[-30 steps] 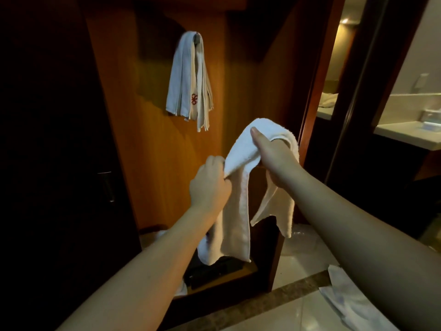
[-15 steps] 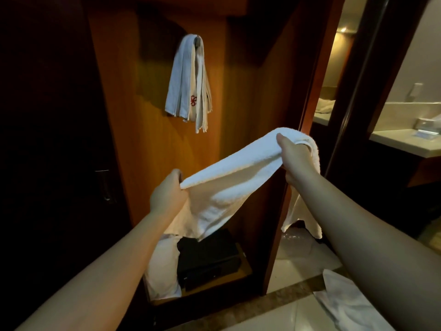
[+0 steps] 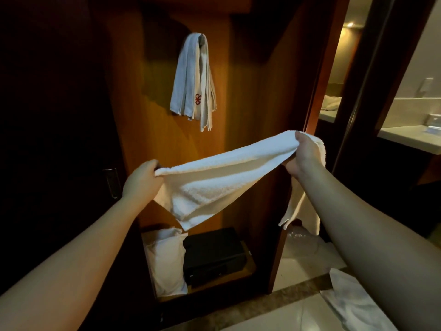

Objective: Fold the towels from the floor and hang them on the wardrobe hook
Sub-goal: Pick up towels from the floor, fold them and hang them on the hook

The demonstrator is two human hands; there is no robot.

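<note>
Folding step in progress: the left hand point(image 3: 140, 181) and right hand point(image 3: 304, 152) are each gripping an end of the white towel point(image 3: 222, 177), stretching it below the hung towels point(image 3: 194, 80). Next, judged: bringing ends together evenly, then lifting toward the hook.

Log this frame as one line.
step: folding | left hand: grips towel end | right hand: grips other end | towel: stretched out | hook: towels hanging

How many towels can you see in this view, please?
3 clearly: a bunch on the wardrobe hook, a white towel stretched between both hands, another on the floor. The hook's bunch may be several.
</note>
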